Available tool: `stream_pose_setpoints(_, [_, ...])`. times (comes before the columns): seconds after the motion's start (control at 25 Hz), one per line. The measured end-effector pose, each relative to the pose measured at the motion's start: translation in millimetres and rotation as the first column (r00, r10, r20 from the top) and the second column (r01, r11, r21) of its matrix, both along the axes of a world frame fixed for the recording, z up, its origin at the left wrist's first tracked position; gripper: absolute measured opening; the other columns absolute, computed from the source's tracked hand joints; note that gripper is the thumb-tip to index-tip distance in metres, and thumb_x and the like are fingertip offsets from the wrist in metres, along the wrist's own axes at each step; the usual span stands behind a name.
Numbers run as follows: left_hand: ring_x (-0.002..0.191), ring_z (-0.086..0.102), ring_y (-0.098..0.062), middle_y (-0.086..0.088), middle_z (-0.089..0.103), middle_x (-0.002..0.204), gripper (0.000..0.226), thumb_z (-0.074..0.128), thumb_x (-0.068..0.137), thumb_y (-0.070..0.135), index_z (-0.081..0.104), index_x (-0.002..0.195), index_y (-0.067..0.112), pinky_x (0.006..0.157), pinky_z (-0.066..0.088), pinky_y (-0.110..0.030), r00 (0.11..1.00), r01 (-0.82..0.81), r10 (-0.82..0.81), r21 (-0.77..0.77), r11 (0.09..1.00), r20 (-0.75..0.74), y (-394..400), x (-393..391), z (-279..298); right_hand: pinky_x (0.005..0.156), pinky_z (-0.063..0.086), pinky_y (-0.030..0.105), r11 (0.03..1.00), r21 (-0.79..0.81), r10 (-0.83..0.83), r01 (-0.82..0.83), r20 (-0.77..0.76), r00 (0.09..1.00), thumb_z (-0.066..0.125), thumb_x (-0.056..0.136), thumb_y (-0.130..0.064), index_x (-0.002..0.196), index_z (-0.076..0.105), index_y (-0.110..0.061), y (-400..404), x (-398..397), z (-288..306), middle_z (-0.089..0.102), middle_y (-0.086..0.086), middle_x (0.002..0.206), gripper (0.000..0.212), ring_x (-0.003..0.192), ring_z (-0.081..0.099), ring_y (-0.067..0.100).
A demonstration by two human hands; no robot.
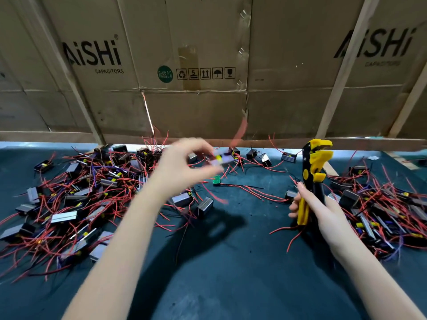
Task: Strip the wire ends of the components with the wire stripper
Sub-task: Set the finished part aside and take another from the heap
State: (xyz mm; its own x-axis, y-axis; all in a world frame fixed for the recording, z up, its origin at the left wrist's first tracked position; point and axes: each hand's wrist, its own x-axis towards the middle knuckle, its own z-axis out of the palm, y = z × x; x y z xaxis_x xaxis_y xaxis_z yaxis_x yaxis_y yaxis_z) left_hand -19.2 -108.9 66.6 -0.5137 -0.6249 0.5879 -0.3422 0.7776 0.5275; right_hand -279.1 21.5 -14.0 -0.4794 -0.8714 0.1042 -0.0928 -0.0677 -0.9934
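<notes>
Head view: left hand (182, 165) pinches a blurred component (220, 159), right hand (316, 206) grips the upright wire stripper (312, 176); its loose red wires could miss the jaws.

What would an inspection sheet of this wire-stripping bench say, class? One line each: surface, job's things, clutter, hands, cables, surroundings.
Surface: dark mat, bare in the middle.
Job's things: yellow wire stripper held upright; one blurred component held above the mat; component piles left and right.
Clutter: small green board lying apart.
Hands: left hand pinches the component; right hand grips the stripper's handles.
Cables: red and black wires tangled through both piles.
Surroundings: cardboard wall with wooden slats behind.
</notes>
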Motion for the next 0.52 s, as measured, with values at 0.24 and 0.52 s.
stream_pose_setpoints(0.24, [0.093, 0.051, -0.015, 0.011, 0.065, 0.091, 0.054, 0.062, 0.067, 0.075, 0.065, 0.090, 0.027, 0.084, 0.034, -0.033, 0.752, -0.138, 0.180, -0.116, 0.984, 0.634, 41.4, -53.3, -80.8, 0.085, 0.053, 0.050, 1.000, -0.009, -0.006, 0.006, 0.043, 0.999, 0.064, 0.069, -0.059, 0.082, 0.066, -0.011, -0.6, -1.4, 1.1, 0.067, 0.007, 0.070, 0.050, 0.065, 0.067, 0.023])
stream_pose_setpoints(0.52, [0.092, 0.059, -0.013, 0.008, 0.068, 0.097, 0.025, 0.065, 0.088, 0.044, 0.071, 0.102, 0.024, 0.088, 0.045, -0.033, 0.936, -0.122, 0.063, 0.153, 0.981, 0.346, 41.2, -69.1, -88.2, 0.086, 0.053, 0.053, 1.000, 0.030, 0.004, 0.000, -0.133, 0.991, 0.061, 0.069, -0.064, 0.086, 0.065, -0.013, -0.7, 2.0, -1.6, 0.068, 0.004, 0.073, 0.055, 0.068, 0.068, 0.023])
